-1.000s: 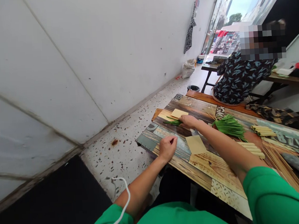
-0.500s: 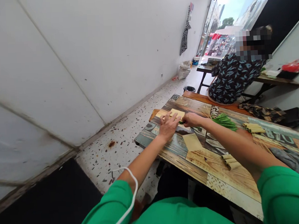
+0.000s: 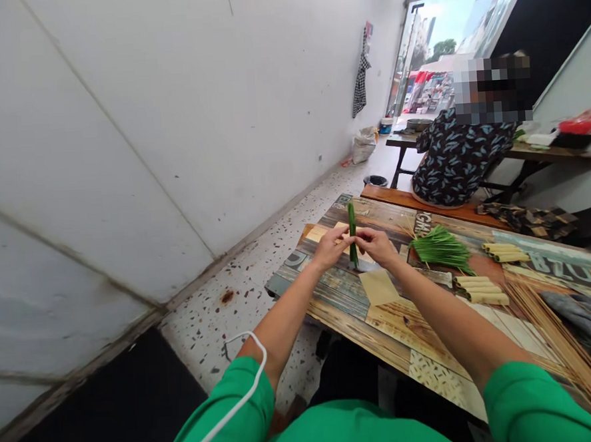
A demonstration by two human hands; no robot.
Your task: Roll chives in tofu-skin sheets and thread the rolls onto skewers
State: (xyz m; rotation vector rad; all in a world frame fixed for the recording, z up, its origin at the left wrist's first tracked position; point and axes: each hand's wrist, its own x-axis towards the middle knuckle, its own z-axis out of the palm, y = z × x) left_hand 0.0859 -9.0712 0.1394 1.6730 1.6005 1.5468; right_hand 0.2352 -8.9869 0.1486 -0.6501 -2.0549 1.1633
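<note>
An upright bundle of green chives [image 3: 351,216] is pinched between the fingertips of my left hand [image 3: 330,247] and my right hand [image 3: 375,244]. Both hands are closed on its middle, above the table's far left part. Pale yellow sheets [image 3: 316,234] lie behind and under my left hand, partly hidden by it. Nearer to me, a single square yellow sheet [image 3: 380,288] rests flat on the table. To the right of my right hand is a loose pile of cut chives [image 3: 440,249].
Yellow rolls with green ends lie in two groups, one farther back [image 3: 505,252] and one nearer [image 3: 481,290]. Long thin wooden sticks [image 3: 558,338] and a grey cloth [image 3: 589,323] occupy the table's right. Beyond the bench [image 3: 388,193], a person [image 3: 464,154] sits facing away.
My hands have lifted from low over the yellow sheets, and the chives now stand upright between them. My right forearm has shifted, uncovering more of the nearer rolls and the sticks.
</note>
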